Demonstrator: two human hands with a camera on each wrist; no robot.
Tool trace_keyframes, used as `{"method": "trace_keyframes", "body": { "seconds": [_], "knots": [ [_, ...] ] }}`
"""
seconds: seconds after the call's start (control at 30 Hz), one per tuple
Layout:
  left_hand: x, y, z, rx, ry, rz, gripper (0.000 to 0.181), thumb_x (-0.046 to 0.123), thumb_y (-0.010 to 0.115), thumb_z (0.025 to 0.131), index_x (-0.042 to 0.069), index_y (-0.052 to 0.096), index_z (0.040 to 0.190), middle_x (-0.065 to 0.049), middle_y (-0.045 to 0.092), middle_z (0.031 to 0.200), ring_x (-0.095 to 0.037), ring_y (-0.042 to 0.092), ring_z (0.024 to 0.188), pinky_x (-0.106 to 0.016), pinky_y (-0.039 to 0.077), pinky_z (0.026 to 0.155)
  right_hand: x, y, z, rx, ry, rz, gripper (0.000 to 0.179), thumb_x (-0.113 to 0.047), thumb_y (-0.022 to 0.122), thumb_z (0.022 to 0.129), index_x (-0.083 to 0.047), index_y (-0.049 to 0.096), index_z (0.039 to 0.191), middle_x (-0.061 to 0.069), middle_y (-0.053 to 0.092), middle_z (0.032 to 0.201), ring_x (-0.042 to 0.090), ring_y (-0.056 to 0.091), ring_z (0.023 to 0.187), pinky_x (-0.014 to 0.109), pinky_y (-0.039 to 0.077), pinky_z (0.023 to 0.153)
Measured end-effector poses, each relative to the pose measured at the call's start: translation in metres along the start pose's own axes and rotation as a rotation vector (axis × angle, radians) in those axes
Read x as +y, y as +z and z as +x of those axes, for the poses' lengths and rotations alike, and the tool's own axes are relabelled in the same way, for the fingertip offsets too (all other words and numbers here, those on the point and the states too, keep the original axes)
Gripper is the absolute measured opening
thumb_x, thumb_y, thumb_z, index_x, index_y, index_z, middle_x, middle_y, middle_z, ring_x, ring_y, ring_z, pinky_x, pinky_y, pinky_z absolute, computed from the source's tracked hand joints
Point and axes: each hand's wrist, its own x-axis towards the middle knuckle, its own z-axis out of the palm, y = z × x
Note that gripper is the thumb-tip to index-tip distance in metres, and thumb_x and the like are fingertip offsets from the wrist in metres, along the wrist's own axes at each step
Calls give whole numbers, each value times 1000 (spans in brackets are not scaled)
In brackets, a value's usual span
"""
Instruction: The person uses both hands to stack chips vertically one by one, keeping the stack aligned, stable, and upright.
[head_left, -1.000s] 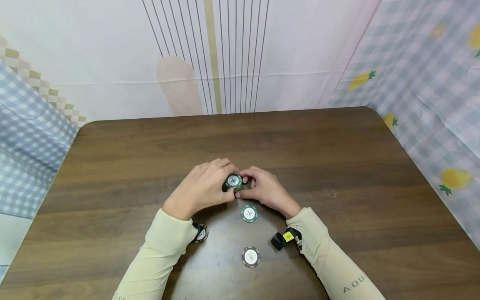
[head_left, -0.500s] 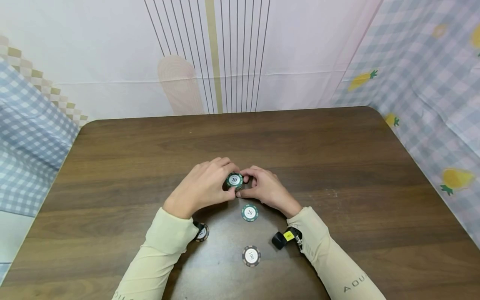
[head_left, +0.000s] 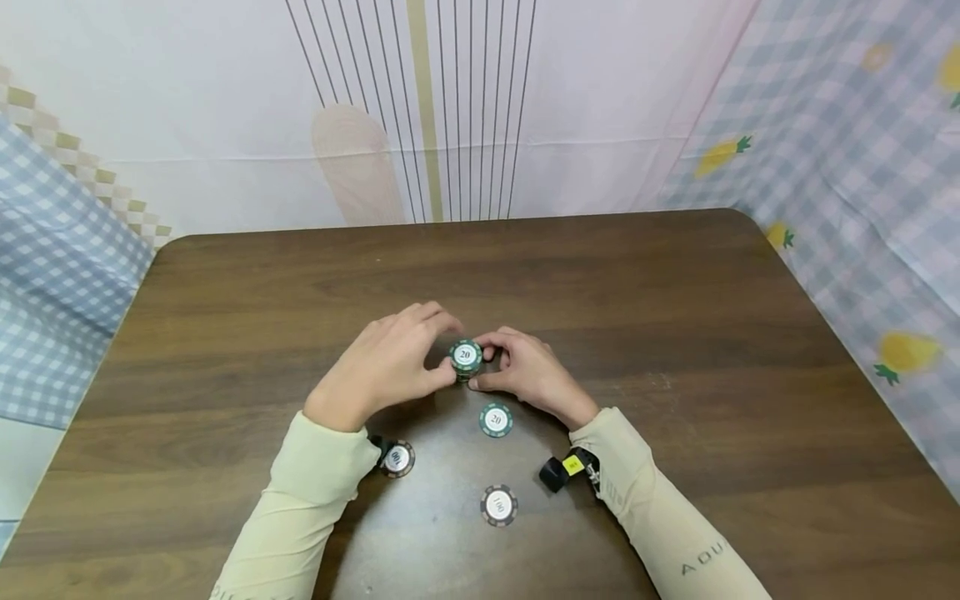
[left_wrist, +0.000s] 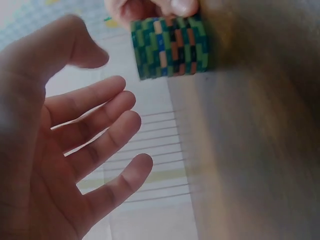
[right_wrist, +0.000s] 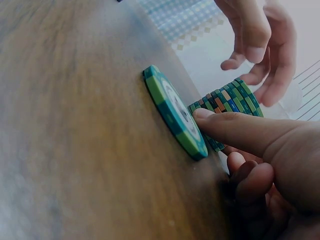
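Observation:
A stack of poker chips [head_left: 466, 356] stands on the table, its top chip green-edged and marked 20. In the left wrist view the stack [left_wrist: 170, 47] shows mostly green edges with some orange and blue ones among them. My right hand [head_left: 528, 371] pinches the stack low down between thumb and fingers. The thumb [right_wrist: 235, 127] lies along its side in the right wrist view. To its left my left hand [head_left: 386, 362] is spread, fingers loosely bent and apart from the stack in the left wrist view. Nearer me lies a single green 20 chip [head_left: 496, 420].
A dark-edged 100 chip [head_left: 498, 505] lies near the front of the brown table [head_left: 675, 333]. Another dark-edged chip [head_left: 397, 459] sits beside the left wrist. A black wrist device [head_left: 555, 474] is on the right arm. Patterned cloth [head_left: 847, 183] hangs around the table.
My left hand has let go of the chip stack and drawn back to the left, its fingers opening. The right hand stays at the stack, which still stands.

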Motion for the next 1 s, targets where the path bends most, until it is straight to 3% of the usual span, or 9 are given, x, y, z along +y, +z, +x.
{"method": "trace_keyframes", "body": {
  "seconds": [0.2,0.43,0.63,0.9,1.0],
  "knots": [
    [-4,-9,-9,11,-25,-15,39,21,64,93,11,70,129,-5,69,127,-25,69,113,-47,58,87,-2,1,4,-7,-2,4,49,-24,92,82,-15,75,126,-2,62,100,14,54,73,31,43,67],
    [-4,-17,-24,-33,2,3,37,26,68,95,12,70,129,-3,70,124,-25,70,108,-47,58,87,-1,-2,3,2,5,10,49,-24,93,81,-14,75,125,-2,62,100,14,54,73,30,43,67],
    [-6,-16,-45,-108,58,22,31,28,71,96,13,73,123,-3,70,119,-25,71,103,-48,59,86,1,-4,0,9,3,-1,48,-24,93,81,-16,76,124,-3,61,100,14,54,73,31,43,68],
    [-8,-11,-76,-265,22,-32,39,29,79,88,22,72,125,9,68,110,-13,66,96,-44,56,85,-1,-1,0,11,-2,8,47,-25,93,81,-15,76,124,-3,61,100,13,53,73,30,43,67],
    [-6,-9,-86,-287,13,-14,45,38,84,83,26,72,125,11,67,111,-13,65,99,-47,55,89,-1,3,0,5,-6,12,47,-25,93,81,-16,76,124,-3,61,100,13,53,72,29,43,67]
  ]
}}
